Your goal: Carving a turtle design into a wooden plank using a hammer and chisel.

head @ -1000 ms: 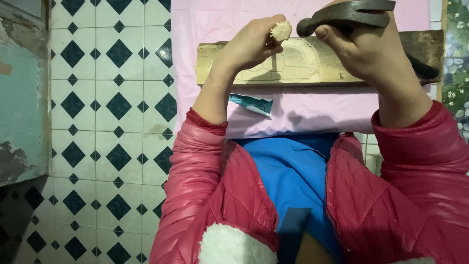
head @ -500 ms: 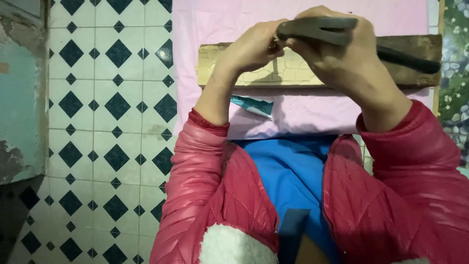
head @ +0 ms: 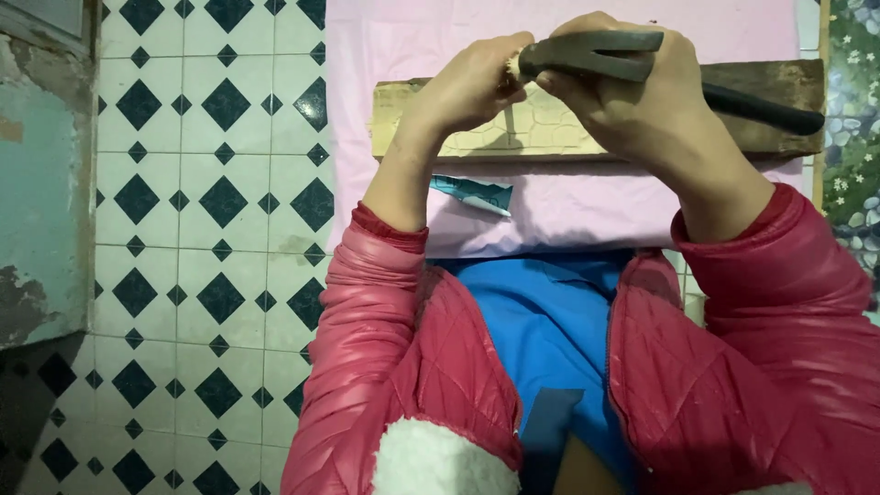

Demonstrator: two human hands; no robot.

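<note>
Hammer, gripped near its head in the right hand, meets a small pale object pinched by the left hand over a wooden board; object looks intact.

floor: white tiles with dark blue diamonds, left of the cloth
pink cloth: spread flat, its left edge on the tiles
teal wrapper: flat on the cloth, near its left edge
wall: far left, peeling teal paint

Small teal packet, possibly sachet, on pink cloth.
</note>
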